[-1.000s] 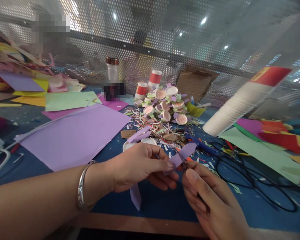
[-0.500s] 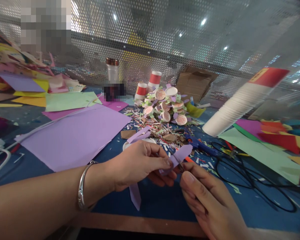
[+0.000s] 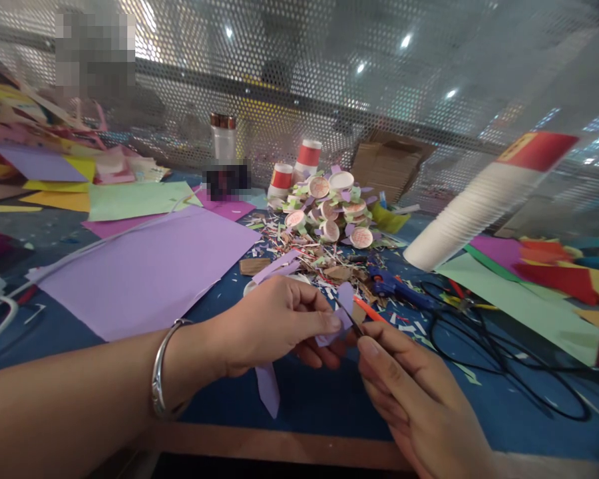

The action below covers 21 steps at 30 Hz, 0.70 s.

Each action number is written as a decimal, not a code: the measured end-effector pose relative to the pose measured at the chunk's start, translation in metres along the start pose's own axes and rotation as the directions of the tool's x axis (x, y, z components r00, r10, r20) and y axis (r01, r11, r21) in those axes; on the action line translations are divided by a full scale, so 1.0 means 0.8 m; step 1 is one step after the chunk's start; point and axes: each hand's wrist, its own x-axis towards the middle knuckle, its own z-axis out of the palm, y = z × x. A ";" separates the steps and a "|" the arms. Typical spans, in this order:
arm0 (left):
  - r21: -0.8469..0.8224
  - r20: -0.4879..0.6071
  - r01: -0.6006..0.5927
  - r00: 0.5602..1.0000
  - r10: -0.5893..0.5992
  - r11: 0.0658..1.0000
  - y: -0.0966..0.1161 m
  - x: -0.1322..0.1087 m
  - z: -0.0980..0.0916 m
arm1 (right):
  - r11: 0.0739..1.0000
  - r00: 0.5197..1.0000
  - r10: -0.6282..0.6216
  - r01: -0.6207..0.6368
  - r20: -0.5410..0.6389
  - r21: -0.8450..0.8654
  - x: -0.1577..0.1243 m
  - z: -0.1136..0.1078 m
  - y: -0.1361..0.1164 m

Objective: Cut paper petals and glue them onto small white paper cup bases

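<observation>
My left hand [image 3: 274,326] pinches a small purple paper piece [image 3: 340,313] between thumb and fingers, just above the blue table's near edge. My right hand [image 3: 409,392] is closed round a pair of scissors [image 3: 352,320] whose dark blades meet the paper; the handles are hidden in the palm. A purple paper strip [image 3: 268,389] hangs below my left hand. A silver bangle [image 3: 160,369] sits on my left wrist.
A large purple sheet [image 3: 144,273] lies to the left. Paper scraps [image 3: 309,256] and a pile of decorated cup bottoms [image 3: 334,209] lie ahead. A leaning stack of paper cups [image 3: 479,206], a blue glue gun [image 3: 394,286], black cables [image 3: 504,352] and coloured sheets [image 3: 529,293] fill the right.
The purple piece has turned and drawn in towards my left fingers, showing less of itself. My right hand with the scissors has shifted slightly left and up.
</observation>
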 end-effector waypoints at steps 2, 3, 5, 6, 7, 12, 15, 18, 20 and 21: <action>0.129 -0.024 -0.030 0.999 0.033 0.991 0.003 0.000 -0.002 | 1.000 1.000 0.011 -0.011 0.014 0.009 0.002 -0.003 0.004; 0.247 -0.035 -0.064 0.997 0.074 0.967 0.004 0.000 -0.003 | 1.000 1.000 0.010 -0.010 0.004 0.024 0.002 -0.005 0.005; 0.553 -0.050 -0.146 0.977 0.207 0.821 0.008 -0.002 -0.008 | 0.997 0.999 -0.010 0.013 -0.045 0.076 0.002 -0.006 0.008; 0.690 -0.044 -0.181 0.956 0.291 0.701 0.010 -0.004 -0.011 | 0.994 0.997 -0.024 0.032 -0.069 0.105 0.001 -0.006 0.009; 0.791 -0.032 -0.200 0.930 0.366 0.578 0.013 -0.006 -0.015 | 0.990 0.996 -0.040 0.051 -0.085 0.131 0.000 -0.007 0.010; 0.963 0.013 -0.116 0.920 0.391 0.242 0.030 -0.024 -0.043 | 0.979 0.988 -0.097 0.117 -0.123 0.164 -0.003 -0.009 0.013; 0.980 0.129 -0.157 0.970 0.206 0.125 0.039 -0.038 -0.056 | 0.982 0.986 -0.118 0.133 -0.120 0.135 -0.003 -0.008 0.014; 0.975 0.182 -0.198 0.972 0.151 0.098 0.040 -0.048 -0.061 | 0.983 0.984 -0.131 0.145 -0.122 0.115 -0.003 -0.008 0.014; 0.973 0.202 -0.220 0.960 0.195 0.076 0.035 -0.050 -0.062 | 0.983 0.982 -0.134 0.148 -0.133 0.104 -0.005 -0.007 0.014; 0.969 0.217 -0.238 0.945 0.246 0.061 0.032 -0.050 -0.062 | 0.984 0.982 -0.133 0.147 -0.137 0.098 -0.006 -0.007 0.014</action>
